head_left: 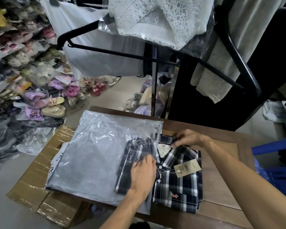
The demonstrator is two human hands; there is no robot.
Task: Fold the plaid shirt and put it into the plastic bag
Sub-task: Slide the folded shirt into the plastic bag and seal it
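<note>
Plaid shirt half inside plastic bag — left hand flat on it, right hand pinching collar

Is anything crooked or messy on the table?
Nothing is spilled or torn. The shirt is only part way into the bag, and its tag lies tilted on the front.
</note>
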